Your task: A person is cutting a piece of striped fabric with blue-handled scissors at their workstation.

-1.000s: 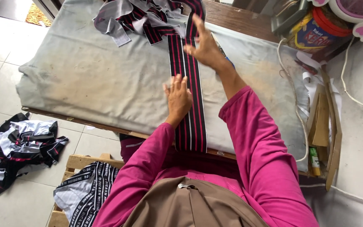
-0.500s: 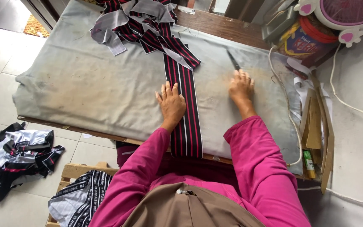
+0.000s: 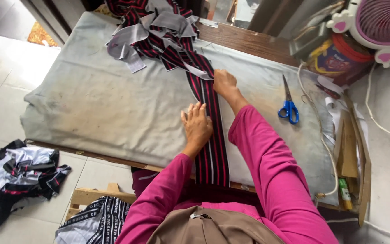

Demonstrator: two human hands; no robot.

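We have one striped strip [image 3: 211, 149] of black, red and white cloth laid straight down the middle of the tabletop [image 3: 113, 108], which is padded with a grey cover; its near end hangs over the edge toward us. Our left hand [image 3: 198, 127] lies flat and spread on the strip's left edge, fingers open, pinning it without gripping. Our right hand [image 3: 223, 82] is farther up, curled with the knuckles down on the same strip, just where it runs into the pile of strips [image 3: 159, 31] heaped at the far end; whether the fingers pinch the cloth we cannot tell. The blue-handled scissors [image 3: 288, 101] lie untouched to the right, well apart from both hands. By our judgement the work is at an early to middle point: this one length is smoothed out flat, while the tangled heap beyond is not yet sorted. On the floor to the left sits a bundle of cloth [image 3: 16, 174], and a folded piece rests on a wooden crate [image 3: 93, 205] below the tabletop
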